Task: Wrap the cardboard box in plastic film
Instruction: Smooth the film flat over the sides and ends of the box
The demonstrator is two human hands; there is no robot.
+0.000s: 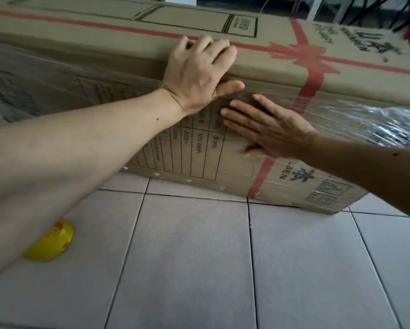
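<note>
Left hand (194, 74): spread, fingers hooked over the top front edge of cardboard box (128, 27), frame centre. Right hand (268, 129): flat, open, pressed on its film-covered front. Plastic film (370, 119): wrinkled, right side. Box on tiled floor (199, 257), long axis left-right; print "220V~", "BEN". Yellow object (54, 241): lower left.
</note>
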